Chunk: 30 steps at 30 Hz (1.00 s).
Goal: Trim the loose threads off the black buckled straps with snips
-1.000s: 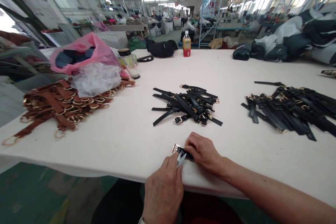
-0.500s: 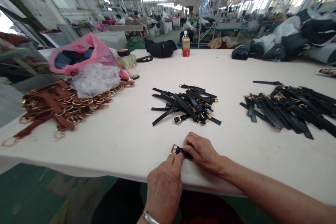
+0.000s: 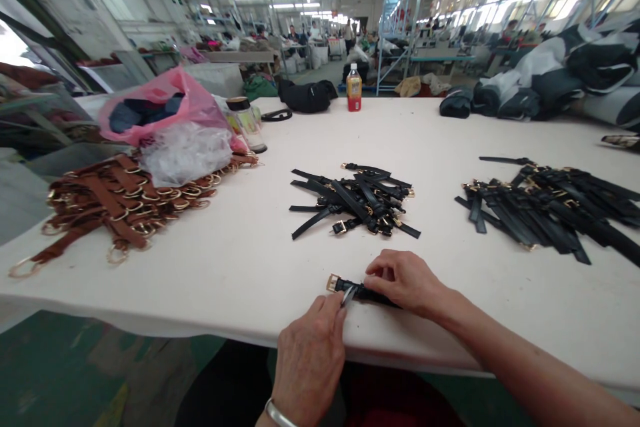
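A black leather strap point(image 3: 357, 289) with a gold buckle point(image 3: 332, 282) at its left end lies on the table in front of me. My left hand point(image 3: 314, 340), with a silver bangle at the wrist, is closed on a small pointed silver tool point(image 3: 349, 294), seemingly thread snips. Its tip touches or nearly touches the strap just right of the buckle; most of the tool is hidden in my fingers. With thumb and fingers pinched, my right hand point(image 3: 404, 280) grips the strap farther right and covers part of it.
Beyond my hands lies a pile of black buckled straps point(image 3: 355, 200), with a larger pile point(image 3: 555, 207) at right. Brown straps with gold rings point(image 3: 120, 200) lie left beneath a pink bag point(image 3: 185, 103). A jar point(image 3: 247, 125), drink bottle point(image 3: 354, 88) and dark rolled bundles point(image 3: 515, 97) stand farther back.
My right hand has moved right along the strap, uncovering more of it. The silver tool's tip now shows at my left fingertips, which have hardly moved.
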Each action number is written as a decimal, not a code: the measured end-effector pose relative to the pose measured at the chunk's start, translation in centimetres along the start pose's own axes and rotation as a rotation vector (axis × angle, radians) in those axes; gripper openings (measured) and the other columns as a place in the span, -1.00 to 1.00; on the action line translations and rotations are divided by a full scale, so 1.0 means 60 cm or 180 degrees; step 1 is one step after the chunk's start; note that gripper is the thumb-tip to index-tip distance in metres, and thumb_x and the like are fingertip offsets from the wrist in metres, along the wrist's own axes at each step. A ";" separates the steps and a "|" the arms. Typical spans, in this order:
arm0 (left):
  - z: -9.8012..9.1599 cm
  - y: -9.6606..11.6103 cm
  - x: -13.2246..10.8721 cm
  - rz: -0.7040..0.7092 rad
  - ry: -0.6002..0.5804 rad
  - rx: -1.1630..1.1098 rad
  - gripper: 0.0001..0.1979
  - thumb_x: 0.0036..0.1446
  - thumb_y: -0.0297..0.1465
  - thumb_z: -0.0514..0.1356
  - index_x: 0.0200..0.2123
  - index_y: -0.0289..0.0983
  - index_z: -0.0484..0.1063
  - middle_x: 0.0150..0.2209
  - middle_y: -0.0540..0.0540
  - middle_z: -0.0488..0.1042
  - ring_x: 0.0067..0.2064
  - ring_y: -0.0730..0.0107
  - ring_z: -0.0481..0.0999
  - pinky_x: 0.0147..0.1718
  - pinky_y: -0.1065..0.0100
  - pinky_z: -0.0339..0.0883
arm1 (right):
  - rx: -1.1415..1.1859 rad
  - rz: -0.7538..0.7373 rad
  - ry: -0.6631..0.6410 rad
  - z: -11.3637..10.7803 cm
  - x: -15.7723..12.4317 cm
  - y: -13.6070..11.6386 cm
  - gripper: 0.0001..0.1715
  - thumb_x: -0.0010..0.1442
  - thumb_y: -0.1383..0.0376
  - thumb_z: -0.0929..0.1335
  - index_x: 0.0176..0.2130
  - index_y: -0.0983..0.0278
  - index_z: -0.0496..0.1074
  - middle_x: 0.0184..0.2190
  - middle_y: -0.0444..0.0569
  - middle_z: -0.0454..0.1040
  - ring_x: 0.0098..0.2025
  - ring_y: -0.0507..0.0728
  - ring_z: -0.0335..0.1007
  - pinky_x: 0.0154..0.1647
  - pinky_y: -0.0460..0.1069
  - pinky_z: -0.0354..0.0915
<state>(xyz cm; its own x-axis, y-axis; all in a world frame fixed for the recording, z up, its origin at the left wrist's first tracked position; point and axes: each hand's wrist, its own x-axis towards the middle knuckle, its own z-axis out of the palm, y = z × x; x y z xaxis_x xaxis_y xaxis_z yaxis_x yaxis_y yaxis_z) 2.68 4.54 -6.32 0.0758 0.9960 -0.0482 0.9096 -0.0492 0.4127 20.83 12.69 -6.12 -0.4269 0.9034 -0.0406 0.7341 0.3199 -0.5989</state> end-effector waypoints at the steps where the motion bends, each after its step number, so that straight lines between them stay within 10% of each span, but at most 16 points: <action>1: -0.001 0.000 0.000 -0.0014 -0.0020 -0.0011 -0.73 0.29 -0.37 -0.12 -0.05 -0.09 0.30 -0.14 0.00 0.50 -0.18 0.22 0.52 -0.21 0.18 0.34 | 0.0047 -0.0034 -0.0040 0.007 0.005 -0.003 -0.81 0.11 0.15 0.35 -0.36 0.17 0.54 -0.39 -0.13 0.49 -0.42 0.02 0.30 -0.43 -0.09 0.08; 30: -0.036 0.041 0.014 0.0031 -0.0353 0.0701 -0.75 0.26 -0.42 -0.12 -0.17 -0.10 0.32 -0.28 -0.01 0.52 -0.32 0.14 0.55 -0.42 0.21 0.28 | -0.0115 -0.0444 0.0167 0.049 0.000 0.006 -0.80 0.29 0.26 0.22 -0.34 0.26 0.34 -0.36 -0.10 0.38 -0.32 0.04 0.27 -0.30 -0.08 0.10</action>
<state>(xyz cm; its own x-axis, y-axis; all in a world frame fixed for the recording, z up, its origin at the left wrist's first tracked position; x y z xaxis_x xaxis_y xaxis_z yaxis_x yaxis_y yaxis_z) 4.09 5.41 -3.41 0.1184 0.9816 -0.1498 0.9748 -0.0861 0.2060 19.54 11.93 -8.69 -0.4987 0.8628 0.0835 0.6884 0.4527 -0.5667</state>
